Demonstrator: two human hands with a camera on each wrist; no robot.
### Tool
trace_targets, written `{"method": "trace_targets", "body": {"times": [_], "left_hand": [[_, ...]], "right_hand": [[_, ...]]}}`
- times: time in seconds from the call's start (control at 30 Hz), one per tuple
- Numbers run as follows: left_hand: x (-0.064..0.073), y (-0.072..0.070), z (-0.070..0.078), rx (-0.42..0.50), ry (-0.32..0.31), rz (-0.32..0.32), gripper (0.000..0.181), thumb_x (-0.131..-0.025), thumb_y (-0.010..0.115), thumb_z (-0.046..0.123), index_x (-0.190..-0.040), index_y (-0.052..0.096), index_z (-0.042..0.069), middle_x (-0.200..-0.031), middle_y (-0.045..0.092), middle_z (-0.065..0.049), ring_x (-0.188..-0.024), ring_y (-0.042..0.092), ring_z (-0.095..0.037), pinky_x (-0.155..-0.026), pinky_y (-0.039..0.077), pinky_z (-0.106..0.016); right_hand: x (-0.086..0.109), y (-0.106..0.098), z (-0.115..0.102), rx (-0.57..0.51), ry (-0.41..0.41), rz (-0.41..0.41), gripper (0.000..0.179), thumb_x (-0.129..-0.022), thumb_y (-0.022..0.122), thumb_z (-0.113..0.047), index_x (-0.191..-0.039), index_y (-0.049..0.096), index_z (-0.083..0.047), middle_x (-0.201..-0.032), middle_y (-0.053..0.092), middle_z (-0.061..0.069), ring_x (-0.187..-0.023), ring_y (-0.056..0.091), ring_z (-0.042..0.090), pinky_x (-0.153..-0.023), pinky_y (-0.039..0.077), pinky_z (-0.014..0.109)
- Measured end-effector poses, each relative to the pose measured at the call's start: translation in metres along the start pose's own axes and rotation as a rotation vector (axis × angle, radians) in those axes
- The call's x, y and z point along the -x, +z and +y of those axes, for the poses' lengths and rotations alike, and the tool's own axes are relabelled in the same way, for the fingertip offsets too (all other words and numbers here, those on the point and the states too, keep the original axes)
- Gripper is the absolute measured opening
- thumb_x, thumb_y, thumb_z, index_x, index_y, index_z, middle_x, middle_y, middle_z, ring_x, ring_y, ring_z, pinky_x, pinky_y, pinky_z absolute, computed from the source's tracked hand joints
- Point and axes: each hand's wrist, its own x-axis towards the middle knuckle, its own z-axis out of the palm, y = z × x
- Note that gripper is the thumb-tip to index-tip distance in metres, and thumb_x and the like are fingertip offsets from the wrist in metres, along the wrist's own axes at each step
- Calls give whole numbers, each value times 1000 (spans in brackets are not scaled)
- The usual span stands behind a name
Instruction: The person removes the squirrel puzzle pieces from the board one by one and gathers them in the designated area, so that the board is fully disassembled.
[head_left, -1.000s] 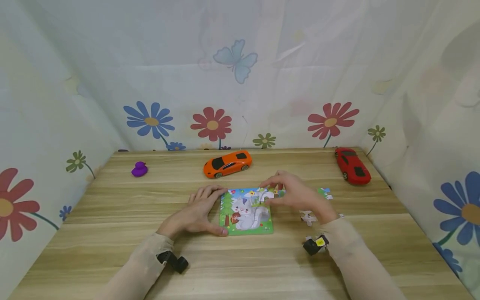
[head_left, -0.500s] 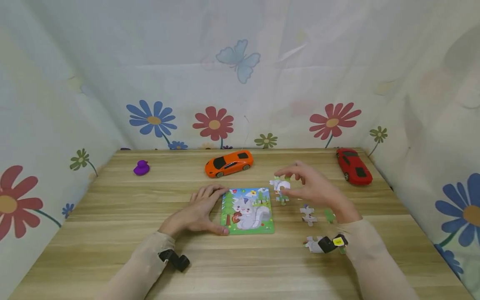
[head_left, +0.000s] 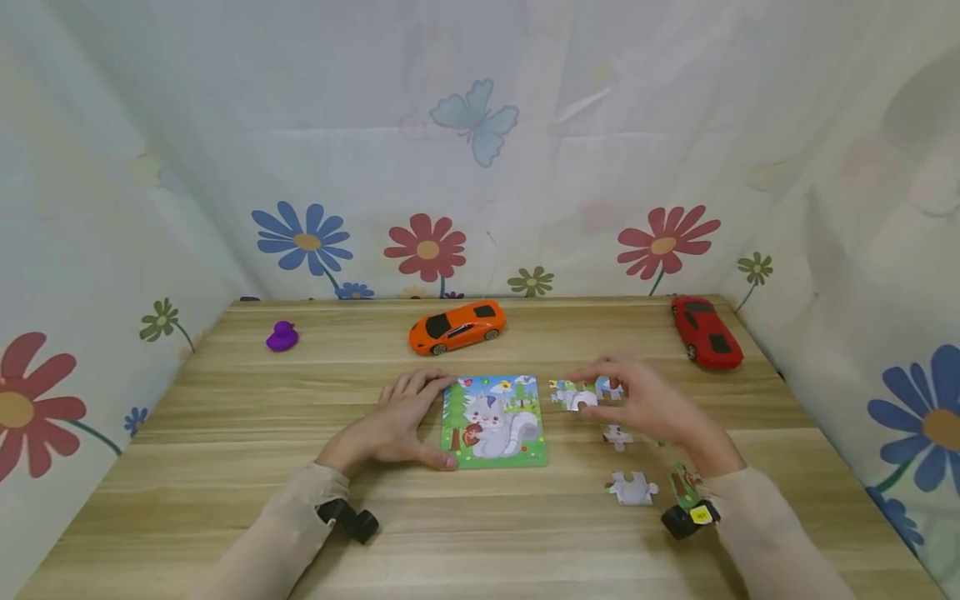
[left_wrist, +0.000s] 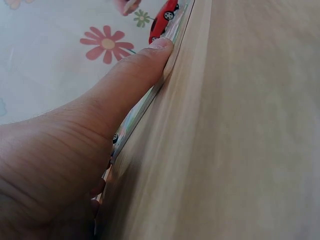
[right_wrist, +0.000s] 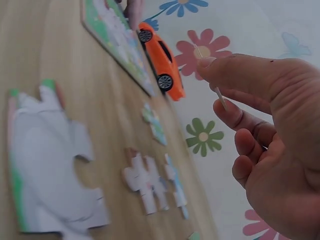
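Observation:
My left hand [head_left: 401, 423] rests at the left side of a square jigsaw puzzle [head_left: 495, 423] with a white squirrel picture. Its straight thumb [left_wrist: 145, 65] presses the near left corner, while the fingers lie by the far left corner. To the right of the puzzle, my right hand [head_left: 641, 407] pinches a white and green jigsaw piece [head_left: 579, 400] between thumb and forefinger. The right wrist view shows only the thin edge of that piece [right_wrist: 220, 98]. Below the right hand lie more loose pieces, among them a white one [head_left: 632, 488] and a green one [head_left: 684, 485].
An orange toy car [head_left: 457, 327] stands behind the puzzle. At the back right is a red toy car [head_left: 707, 333], and a purple toy duck [head_left: 282, 336] sits at the back left. Floral cloth [head_left: 337, 167] encloses the wooden table [head_left: 262, 425] at the back and sides.
My right hand has moved right, away from the puzzle, carrying the jigsaw piece, and is now lower over the loose pieces. The left hand stays at the puzzle's left side.

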Motion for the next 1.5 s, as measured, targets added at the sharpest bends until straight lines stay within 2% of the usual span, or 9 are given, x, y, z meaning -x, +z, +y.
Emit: {"method": "trace_targets", "body": {"times": [0.23, 0.47, 0.6, 0.7, 0.87, 0.97, 1.13, 1.5], "left_hand": [[-1, 1, 0, -3, 2, -2, 133, -73, 93, 78, -174, 35, 14, -176, 31, -12, -156, 29, -39, -120, 28, -65], [0, 0, 0, 2, 2, 1, 132, -74, 93, 77, -174, 35, 14, -176, 30, -13, -155, 30, -39, -120, 28, -66], [0, 1, 0, 3, 5, 2, 132, -74, 92, 78, -174, 35, 13, -175, 31, -13, -155, 30, -39, -119, 29, -67], [0, 1, 0, 2, 0, 1, 133, -73, 93, 78, -174, 35, 15, -176, 30, -12, -155, 29, -39, -120, 28, -66], [-1, 0, 0, -5, -10, 0, 134, -71, 93, 79, -175, 34, 17, -176, 30, -10, -156, 29, -37, -121, 28, -63], [-1, 1, 0, -7, -6, 1, 134, -71, 92, 80, -175, 35, 16, -176, 30, -10, -156, 29, -37, -121, 28, -64], [0, 0, 1, -6, 3, 4, 134, -72, 92, 79, -174, 35, 15, -176, 31, -11, -157, 28, -39, -122, 28, -66], [0, 0, 1, 2, 10, 9, 132, -73, 93, 77, -174, 35, 14, -175, 32, -12, -159, 27, -41, -122, 28, -67]], "right_hand": [[13, 18, 11, -62, 2, -30, 44, -96, 91, -24, -138, 78, -17, -129, 70, 3, -113, 58, 28, -95, 53, 48], [14, 34, 14, -1, 9, -32, 44, -94, 93, -29, -135, 79, -24, -134, 68, 1, -123, 55, 29, -103, 50, 56], [15, 39, 17, 25, 36, -29, 43, -94, 93, -29, -135, 80, -26, -137, 68, 1, -124, 53, 27, -104, 50, 55], [14, 40, 18, 52, 31, -30, 42, -94, 93, -29, -135, 80, -25, -136, 69, 1, -122, 55, 26, -102, 50, 52], [12, 39, 15, 91, -17, -45, 41, -96, 91, -29, -135, 81, -22, -126, 69, 0, -110, 58, 21, -90, 51, 41], [13, 39, 13, 99, -2, -60, 42, -96, 91, -29, -136, 81, -22, -124, 67, -1, -107, 55, 20, -86, 48, 37], [14, 39, 12, 98, 40, -80, 43, -97, 90, -28, -139, 80, -23, -127, 66, -1, -111, 53, 22, -88, 47, 40], [15, 38, 12, 94, 68, -91, 44, -97, 90, -31, -140, 79, -26, -136, 66, 1, -125, 56, 26, -99, 50, 49]]}}
